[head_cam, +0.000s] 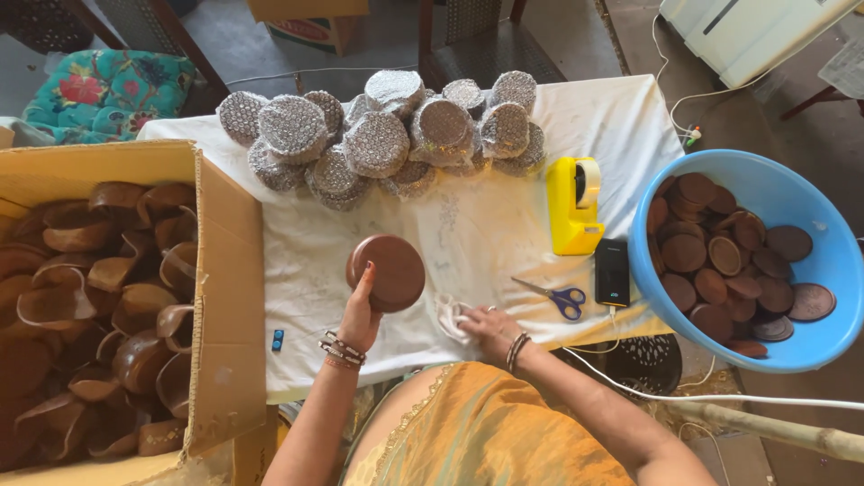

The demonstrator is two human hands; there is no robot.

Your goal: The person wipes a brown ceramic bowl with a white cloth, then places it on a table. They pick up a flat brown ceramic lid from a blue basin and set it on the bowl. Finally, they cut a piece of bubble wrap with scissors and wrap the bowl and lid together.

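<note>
Head view, looking down on a tabletop (486,234) covered with a white cloth. I saw the left hand (360,315) raised above the near middle of the tabletop, its fingers (366,277) closed around the near edge of a round brown wooden bowl (387,272), which was held clear of the cloth with its flat underside turned toward the camera. The right hand (486,326) lay palm down on the cloth just right of the bowl, fingers curled onto a small crumpled white rag (449,317).

Right of that hand lay blue-handled scissors (556,296), then a black phone (612,272) with a white cable running off the near edge; a yellow tape dispenser (574,205) stood just beyond them. A heap of round bundles in bubble wrap (387,135) occupied the far side of the tabletop.

At the left, an open cardboard box (225,270) held many similar brown wooden bowls (99,306), stacked loosely. At the right, a large blue plastic tub (810,225) held flat round brown wooden lids (729,270). A small blue object (277,340), too small to identify, lay on the cloth near the box.
</note>
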